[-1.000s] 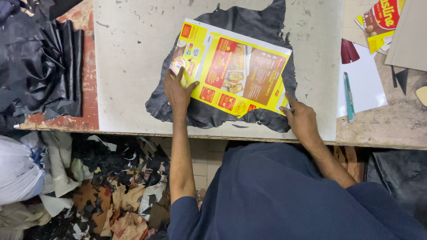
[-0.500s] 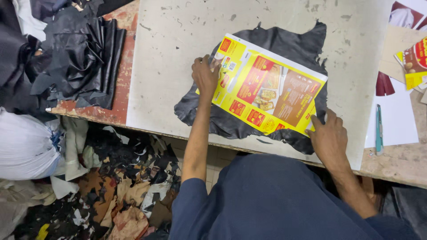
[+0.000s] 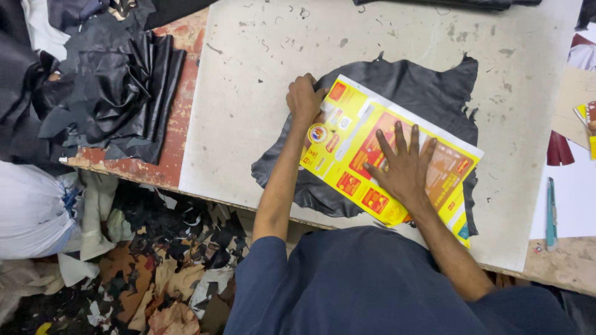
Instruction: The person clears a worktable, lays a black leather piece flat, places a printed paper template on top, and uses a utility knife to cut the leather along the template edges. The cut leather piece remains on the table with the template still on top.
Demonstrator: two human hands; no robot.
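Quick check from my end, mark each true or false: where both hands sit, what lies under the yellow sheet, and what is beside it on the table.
1. The right hand lies flat on the yellow sheet. True.
2. The left hand holds the blue knife. False: it presses the sheet's upper left edge.
3. The sheet lies on black leather. True.
4. The grey board carries folded leather. False: the folded pile sits left of it.

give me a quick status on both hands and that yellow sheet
Left hand at the top-left corner of the yellow printed cardboard sheet, fingers curled. Right hand flat on it, fingers spread. Sheet lies on the black leather piece. Nothing in the way.
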